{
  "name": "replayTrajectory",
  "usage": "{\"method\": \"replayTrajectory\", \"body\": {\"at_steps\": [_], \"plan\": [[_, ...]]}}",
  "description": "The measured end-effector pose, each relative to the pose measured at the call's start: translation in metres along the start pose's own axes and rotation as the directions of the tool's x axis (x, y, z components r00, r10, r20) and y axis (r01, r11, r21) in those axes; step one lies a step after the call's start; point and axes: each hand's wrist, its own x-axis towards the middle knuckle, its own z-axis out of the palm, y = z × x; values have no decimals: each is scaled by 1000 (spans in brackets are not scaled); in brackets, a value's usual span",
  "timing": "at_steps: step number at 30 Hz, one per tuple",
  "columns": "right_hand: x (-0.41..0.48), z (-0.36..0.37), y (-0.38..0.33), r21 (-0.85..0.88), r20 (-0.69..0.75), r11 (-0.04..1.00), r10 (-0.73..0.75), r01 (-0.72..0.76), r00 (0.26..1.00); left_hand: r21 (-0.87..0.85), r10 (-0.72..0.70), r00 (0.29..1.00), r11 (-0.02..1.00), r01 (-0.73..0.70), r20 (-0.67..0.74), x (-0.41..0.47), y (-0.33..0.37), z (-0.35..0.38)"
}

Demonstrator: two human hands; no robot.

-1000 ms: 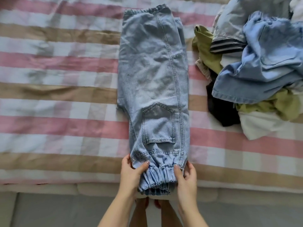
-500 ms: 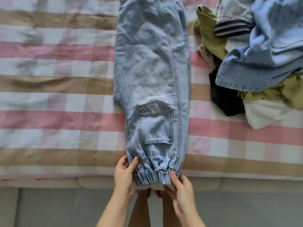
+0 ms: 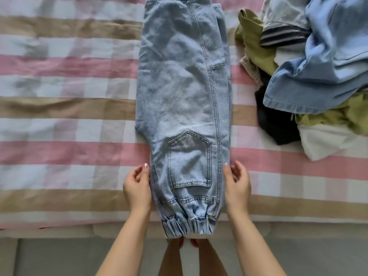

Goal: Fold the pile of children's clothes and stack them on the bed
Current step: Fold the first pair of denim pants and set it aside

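While the jeans [image 3: 185, 92] are lying flat on the bed [image 3: 69, 136], doubled lengthwise with one leg over the other, both hands are flanking the lower leg just above the gathered cuffs [image 3: 189, 226]. The left hand [image 3: 137, 188] is resting against the left edge of the denim and the right hand [image 3: 237, 186] against the right edge. Fingers on both are relaxed and only loosely bent, touching the cloth at its sides and gripping nothing. The cuffs are hanging slightly past the near edge of the bed, and the waistband end is running out of view at the top. The pile [image 3: 318, 76] of unfolded clothes is sitting to the right, just beside the upper part of the jeans.

Denim like this is probably handling as a soft yet fairly weighty cloth, taking a crease better than thin knits would. The two layers are likely to slide over each other if lifted by one corner. Pinching both layers together at the cuff end, one hand at each side seam, is looking like the surest hold for carrying that end up toward the waistband.
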Motion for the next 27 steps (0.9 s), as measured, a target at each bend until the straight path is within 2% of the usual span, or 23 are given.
{"method": "replayTrajectory", "body": {"at_steps": [3,5,10,12,16,18,21,25,27], "plan": [[37,12,-21,-79,8,997,3,-3,1000,-58,-9,1000,998,9,5,38,30,21],[47,12,-23,-102,13,995,8,-7,1000,-206,-31,997,978,45,69,51,44,33],[35,9,-8,-86,-157,995,27,-41,987,-282,6,999,959,9,53,42,38,36],[38,11,-13,-92,-163,996,-25,10,986,-222,47,999,974,-47,-6,43,40,34],[71,14,-49,-122,-123,976,-193,178,973,90,257,961,965,-248,-105,61,69,38],[93,19,-72,-135,-84,965,-237,225,968,196,342,937,926,-322,-75,73,91,44],[125,34,-109,-160,-19,949,-277,270,961,180,414,910,894,-411,23,90,128,60],[166,61,-149,-201,-5,929,-318,310,948,183,522,842,822,-539,136,115,172,90],[189,76,-164,-235,-8,922,-318,307,948,263,588,796,752,-604,144,137,186,107]]}}
